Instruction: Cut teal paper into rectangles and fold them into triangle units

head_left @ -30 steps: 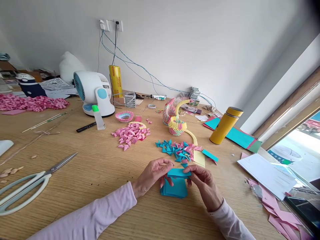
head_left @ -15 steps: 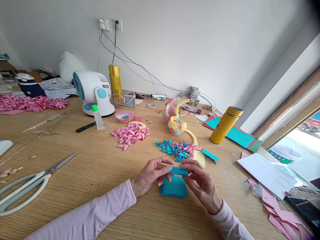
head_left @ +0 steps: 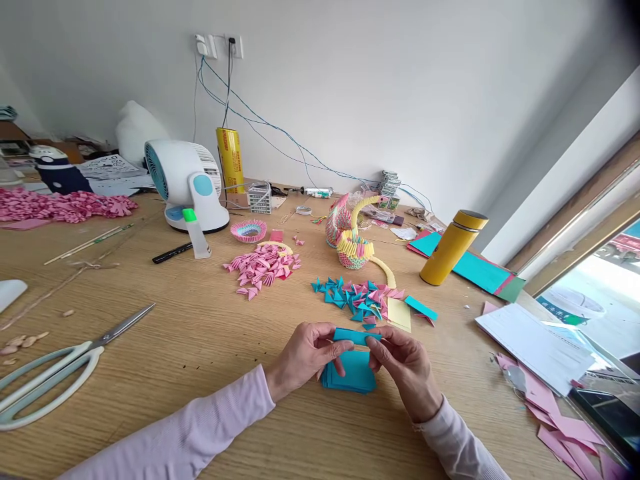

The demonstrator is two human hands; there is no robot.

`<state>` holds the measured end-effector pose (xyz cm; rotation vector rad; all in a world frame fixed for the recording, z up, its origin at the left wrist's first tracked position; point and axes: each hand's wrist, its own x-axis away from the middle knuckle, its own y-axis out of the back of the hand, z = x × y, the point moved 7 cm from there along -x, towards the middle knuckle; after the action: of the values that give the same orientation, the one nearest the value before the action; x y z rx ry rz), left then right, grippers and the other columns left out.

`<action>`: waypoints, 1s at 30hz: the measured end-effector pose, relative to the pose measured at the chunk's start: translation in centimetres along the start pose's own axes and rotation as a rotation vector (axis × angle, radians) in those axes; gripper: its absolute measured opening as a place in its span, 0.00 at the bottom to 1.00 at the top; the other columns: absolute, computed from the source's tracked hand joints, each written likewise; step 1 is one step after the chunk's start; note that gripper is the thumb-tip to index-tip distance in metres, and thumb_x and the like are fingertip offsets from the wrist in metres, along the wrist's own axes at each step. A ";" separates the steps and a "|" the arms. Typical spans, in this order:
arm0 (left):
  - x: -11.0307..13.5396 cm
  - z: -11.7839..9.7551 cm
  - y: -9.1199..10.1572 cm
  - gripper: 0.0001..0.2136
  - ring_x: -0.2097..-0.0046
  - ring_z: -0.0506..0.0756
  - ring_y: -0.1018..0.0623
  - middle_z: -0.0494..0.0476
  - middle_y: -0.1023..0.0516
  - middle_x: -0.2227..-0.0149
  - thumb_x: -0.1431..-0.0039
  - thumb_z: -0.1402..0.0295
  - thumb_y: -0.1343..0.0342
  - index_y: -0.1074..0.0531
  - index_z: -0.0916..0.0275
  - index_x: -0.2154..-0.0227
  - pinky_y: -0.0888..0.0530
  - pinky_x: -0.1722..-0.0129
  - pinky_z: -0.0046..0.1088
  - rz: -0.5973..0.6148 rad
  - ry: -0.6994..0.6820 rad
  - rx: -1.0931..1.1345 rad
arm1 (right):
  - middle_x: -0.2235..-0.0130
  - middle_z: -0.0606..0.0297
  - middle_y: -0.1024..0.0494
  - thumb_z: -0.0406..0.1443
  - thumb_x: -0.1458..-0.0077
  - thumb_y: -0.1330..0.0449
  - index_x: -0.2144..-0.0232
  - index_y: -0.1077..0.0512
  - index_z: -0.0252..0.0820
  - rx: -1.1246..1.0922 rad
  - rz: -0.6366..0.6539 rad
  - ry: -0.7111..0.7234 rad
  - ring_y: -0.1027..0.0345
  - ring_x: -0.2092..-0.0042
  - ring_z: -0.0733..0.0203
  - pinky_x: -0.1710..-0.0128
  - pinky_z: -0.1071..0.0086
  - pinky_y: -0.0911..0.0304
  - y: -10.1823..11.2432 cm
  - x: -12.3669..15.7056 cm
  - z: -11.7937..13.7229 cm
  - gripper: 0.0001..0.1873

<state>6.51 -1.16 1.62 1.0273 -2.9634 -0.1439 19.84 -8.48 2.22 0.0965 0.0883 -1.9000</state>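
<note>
A narrow folded strip of blue paper point(head_left: 350, 335) is held level between my two hands. My left hand point(head_left: 313, 353) pinches its left end with the thumb in front. At the right end, my right hand point(head_left: 403, 360) grips it between thumb and fingers. Just below the strip, a stack of blue paper slips point(head_left: 350, 373) lies on the table, partly covered by my fingers. Beyond my hands is a heap of blue and pink folded triangles point(head_left: 360, 300), beside a pale yellow paper square point(head_left: 399, 313) and a flat blue slip point(head_left: 421, 307).
Scissors point(head_left: 90, 353) lie at the left. A pink triangle pile point(head_left: 263, 270), a glue bottle point(head_left: 199, 237) and a fan point(head_left: 187, 180) stand farther back. Folded-paper swans point(head_left: 354, 252) sit at the centre back, a yellow flask point(head_left: 453, 250) to their right. Pink slips point(head_left: 560, 427) lie at the right edge.
Both thumbs have come to the front of the blue strip, and the right hand has turned to pinch its end. The strip has risen slightly and tilted.
</note>
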 end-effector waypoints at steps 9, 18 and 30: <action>0.1 -0.5 0.0 0.15 0.79 0.50 0.23 0.58 0.21 0.74 0.45 0.57 0.43 0.28 0.68 0.71 0.35 0.87 0.17 -0.017 -0.030 0.065 | 0.80 0.67 0.25 0.43 0.49 0.35 0.65 0.25 0.41 -0.039 0.023 -0.014 0.34 0.78 0.66 0.77 0.72 0.36 -0.2 0.1 -0.4 0.13; 0.1 -0.5 0.1 0.15 0.79 0.50 0.23 0.57 0.22 0.75 0.46 0.59 0.42 0.26 0.69 0.69 0.34 0.87 0.17 -0.035 -0.020 0.075 | 0.79 0.67 0.25 0.42 0.50 0.34 0.67 0.25 0.40 -0.059 0.032 -0.010 0.33 0.77 0.67 0.78 0.75 0.34 -0.5 0.3 -0.1 0.12; 0.0 -0.2 0.2 0.13 0.79 0.50 0.23 0.52 0.25 0.79 0.46 0.60 0.41 0.29 0.68 0.71 0.35 0.87 0.16 -0.040 -0.049 0.069 | 0.79 0.68 0.25 0.42 0.50 0.34 0.67 0.26 0.39 -0.062 0.051 0.024 0.33 0.77 0.69 0.78 0.77 0.33 -0.7 0.3 0.2 0.12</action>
<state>6.41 -1.06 1.87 1.1067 -3.0130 -0.0683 19.08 -8.59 2.40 0.0786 0.1599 -1.8443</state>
